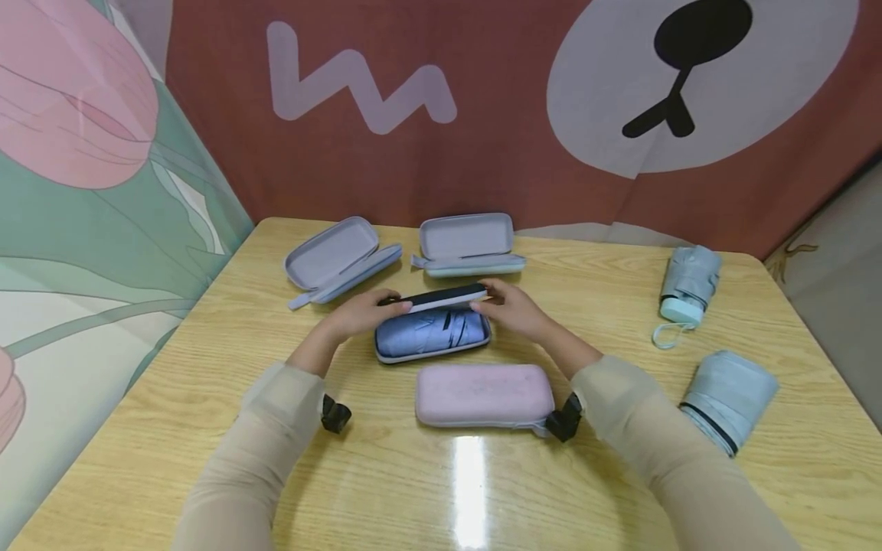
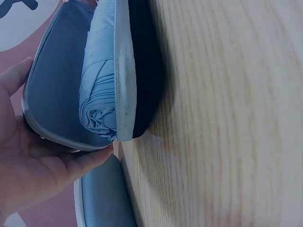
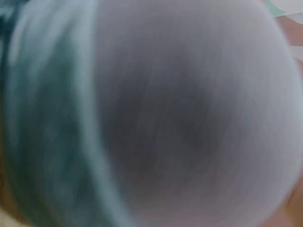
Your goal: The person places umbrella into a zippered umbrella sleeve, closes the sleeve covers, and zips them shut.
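A dark-lined zip case [image 1: 432, 356] lies open on the table with a folded blue umbrella [image 1: 430, 334] in it. Its raised lid [image 1: 446, 298] tilts over the umbrella. My left hand [image 1: 365, 314] pinches the lid's left end between thumb and fingers; my right hand [image 1: 513, 308] pinches the other end. In the left wrist view the rolled umbrella [image 2: 99, 90] rests in the case half, beside the dark lid interior [image 2: 57, 80], with the left hand [image 2: 33, 165] at its rim. A blurred grey-lilac surface covers most of the right wrist view, hiding the right hand.
A closed pink case [image 1: 485, 394] lies between my forearms. Behind stand two open grey-lined cases, one at left [image 1: 332, 254] and one at right [image 1: 466, 236]. To the right lie a folded umbrella [image 1: 691, 279] with a wrist loop and a pale-blue folded bundle [image 1: 733, 394].
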The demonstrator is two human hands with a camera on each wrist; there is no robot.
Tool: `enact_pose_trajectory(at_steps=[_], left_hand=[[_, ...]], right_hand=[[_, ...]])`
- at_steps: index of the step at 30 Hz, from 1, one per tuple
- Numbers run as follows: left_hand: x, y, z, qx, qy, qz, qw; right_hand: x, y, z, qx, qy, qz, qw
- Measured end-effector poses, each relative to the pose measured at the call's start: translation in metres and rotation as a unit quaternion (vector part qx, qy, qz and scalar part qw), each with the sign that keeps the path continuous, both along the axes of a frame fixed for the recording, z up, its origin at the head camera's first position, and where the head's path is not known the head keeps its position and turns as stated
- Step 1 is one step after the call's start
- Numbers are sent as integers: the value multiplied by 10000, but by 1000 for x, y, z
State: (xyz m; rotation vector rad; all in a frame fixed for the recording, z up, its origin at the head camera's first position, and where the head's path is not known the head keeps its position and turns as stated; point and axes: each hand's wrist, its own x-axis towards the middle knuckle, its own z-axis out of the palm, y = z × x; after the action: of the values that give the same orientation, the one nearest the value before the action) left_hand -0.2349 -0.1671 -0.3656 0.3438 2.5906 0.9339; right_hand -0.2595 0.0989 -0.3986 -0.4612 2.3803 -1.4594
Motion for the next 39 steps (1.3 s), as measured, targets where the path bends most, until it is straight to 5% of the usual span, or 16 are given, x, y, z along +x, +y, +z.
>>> enact_pose_trajectory(at_steps=[7,16,23,39], left_hand=[[1,-4,-3,99,-69,-288,9995],[7,-9,-8,138,42,-418,9990],[10,-8,-11,253,200,-547,9980],[16,-2,-21,-362,791,-468,9951]], right_hand=[[1,-1,2,-660,-876,-226,9937],[3,-1,-1,-1030,-1201,-381,9867],[4,-1,0,-994,-1188,-410,9871],[3,2,-1,-379,-855,-118,9956]])
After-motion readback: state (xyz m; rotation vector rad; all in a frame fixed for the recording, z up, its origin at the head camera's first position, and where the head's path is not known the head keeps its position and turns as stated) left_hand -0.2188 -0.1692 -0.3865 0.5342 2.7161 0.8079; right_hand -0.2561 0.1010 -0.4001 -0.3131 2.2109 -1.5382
